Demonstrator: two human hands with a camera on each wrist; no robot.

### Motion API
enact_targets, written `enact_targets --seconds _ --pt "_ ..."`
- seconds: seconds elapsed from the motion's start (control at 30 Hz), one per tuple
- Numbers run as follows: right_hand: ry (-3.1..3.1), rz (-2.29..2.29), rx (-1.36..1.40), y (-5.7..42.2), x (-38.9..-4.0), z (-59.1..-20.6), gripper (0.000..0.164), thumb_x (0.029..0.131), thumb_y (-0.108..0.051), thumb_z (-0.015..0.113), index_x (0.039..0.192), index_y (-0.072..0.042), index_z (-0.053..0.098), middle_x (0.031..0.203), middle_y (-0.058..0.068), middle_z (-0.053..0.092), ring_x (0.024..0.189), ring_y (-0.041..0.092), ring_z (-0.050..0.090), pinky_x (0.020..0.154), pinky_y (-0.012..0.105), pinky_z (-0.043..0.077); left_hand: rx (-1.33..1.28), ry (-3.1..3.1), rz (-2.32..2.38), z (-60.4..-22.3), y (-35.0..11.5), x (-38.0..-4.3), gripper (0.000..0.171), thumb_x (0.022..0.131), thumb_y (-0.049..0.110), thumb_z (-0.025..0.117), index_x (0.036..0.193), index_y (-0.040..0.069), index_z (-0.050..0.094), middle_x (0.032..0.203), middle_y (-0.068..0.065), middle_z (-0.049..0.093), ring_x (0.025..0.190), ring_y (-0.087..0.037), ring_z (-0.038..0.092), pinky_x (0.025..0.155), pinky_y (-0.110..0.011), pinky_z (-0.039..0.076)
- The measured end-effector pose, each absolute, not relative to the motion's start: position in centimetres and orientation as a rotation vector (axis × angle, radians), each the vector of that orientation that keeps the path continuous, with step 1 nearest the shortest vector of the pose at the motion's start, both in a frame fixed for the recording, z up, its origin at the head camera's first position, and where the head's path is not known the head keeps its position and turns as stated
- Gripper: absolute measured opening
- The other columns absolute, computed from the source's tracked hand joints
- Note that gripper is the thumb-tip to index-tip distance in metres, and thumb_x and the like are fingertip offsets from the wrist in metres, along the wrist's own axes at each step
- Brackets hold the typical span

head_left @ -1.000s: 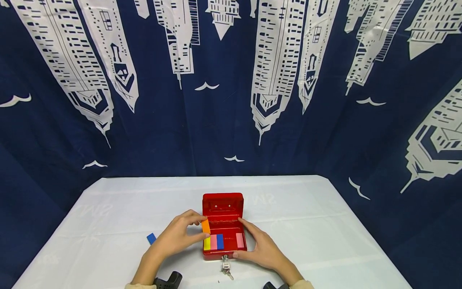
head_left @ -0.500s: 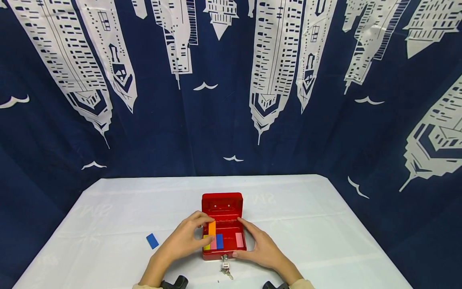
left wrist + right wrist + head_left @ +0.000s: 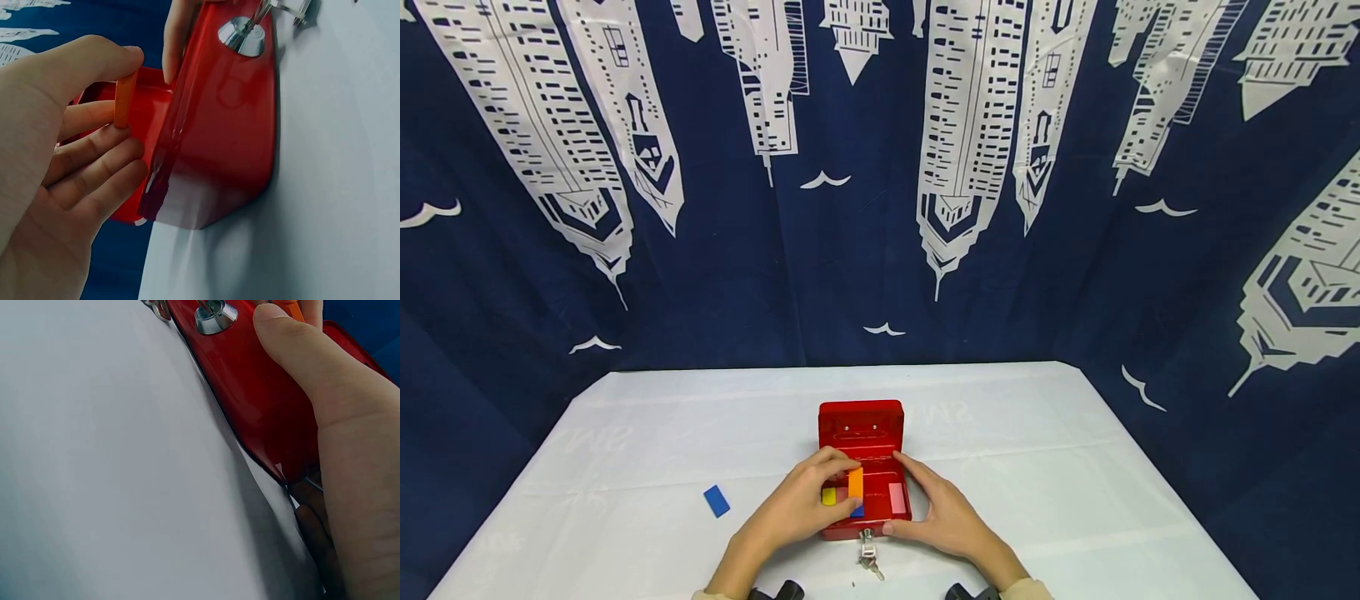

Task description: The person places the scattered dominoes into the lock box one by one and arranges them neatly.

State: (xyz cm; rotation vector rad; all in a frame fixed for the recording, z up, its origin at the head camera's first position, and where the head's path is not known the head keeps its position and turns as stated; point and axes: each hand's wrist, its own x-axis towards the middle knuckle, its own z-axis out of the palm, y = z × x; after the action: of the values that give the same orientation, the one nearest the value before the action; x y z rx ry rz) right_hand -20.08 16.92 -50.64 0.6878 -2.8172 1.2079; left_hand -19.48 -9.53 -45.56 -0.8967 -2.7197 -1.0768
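Note:
A red metal cash box stands on the table with its lid up. My left hand pinches an orange block between thumb and fingertips, held upright over the box's interior; the left wrist view shows the orange block edge-on. Inside lie a yellow block, a pink block and a blue block, partly covered by the hand and the orange block. Another pink block lies at the right wall. My right hand grips the box's right side, thumb at the front rim.
A loose blue block lies on the white table, left of the box. Keys hang from the lock on the box's front. A dark blue curtain with white building prints rises behind the table.
My left hand has carried the orange block rightward across the box, from over the yellow block to over the blue one. The right hand has stayed on the box.

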Motion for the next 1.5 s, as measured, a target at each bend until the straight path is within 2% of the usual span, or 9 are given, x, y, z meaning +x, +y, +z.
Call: enact_targets --seconds 0.4,0.63,1.0,1.5 --pt "-2.824 1.219 0.688 16.9 -20.2 -50.7 0.099 0.078 -0.061 0.082 0.16 -0.026 0.039 0.158 0.003 0.049 0.142 0.03 0.05 0.11 0.061 0.046 -0.888 -2.74 -1.081 -45.8 -8.1 -19.7 0.049 0.089 0.025 0.08 0.13 0.002 0.068 0.12 -0.001 0.066 0.102 -0.014 0.063 0.095 -0.033 0.059" --pt "-2.819 1.223 0.686 17.0 -20.1 -50.7 0.099 0.078 -0.062 0.082 0.16 -0.027 0.039 0.158 0.003 0.048 0.143 0.03 0.049 0.111 0.061 0.045 -0.888 -2.771 -0.991 -45.8 -7.3 -19.9 0.044 0.088 0.031 0.081 0.124 0.007 0.071 0.117 0.002 0.068 0.105 -0.016 0.062 0.099 -0.042 0.057" --pt "-2.814 1.234 0.686 17.0 -20.1 -50.7 0.098 0.079 -0.061 0.082 0.16 -0.027 0.039 0.158 0.003 0.048 0.143 0.031 0.048 0.111 0.063 0.043 -0.894 -2.797 -0.91 -46.6 -6.1 -20.4 0.037 0.086 0.03 0.083 0.117 0.011 0.075 0.112 0.004 0.072 0.109 -0.017 0.063 0.104 -0.045 0.054" --pt "-2.784 1.241 0.705 16.9 -20.2 -50.7 0.098 0.077 -0.064 0.082 0.159 -0.031 0.038 0.158 -0.001 0.048 0.144 0.027 0.048 0.112 0.06 0.044 -0.859 -2.858 -0.771 -46.7 -5.1 -20.4 0.035 0.082 0.028 0.088 0.111 0.01 0.079 0.112 -0.001 0.077 0.108 -0.02 0.064 0.1 -0.039 0.057"
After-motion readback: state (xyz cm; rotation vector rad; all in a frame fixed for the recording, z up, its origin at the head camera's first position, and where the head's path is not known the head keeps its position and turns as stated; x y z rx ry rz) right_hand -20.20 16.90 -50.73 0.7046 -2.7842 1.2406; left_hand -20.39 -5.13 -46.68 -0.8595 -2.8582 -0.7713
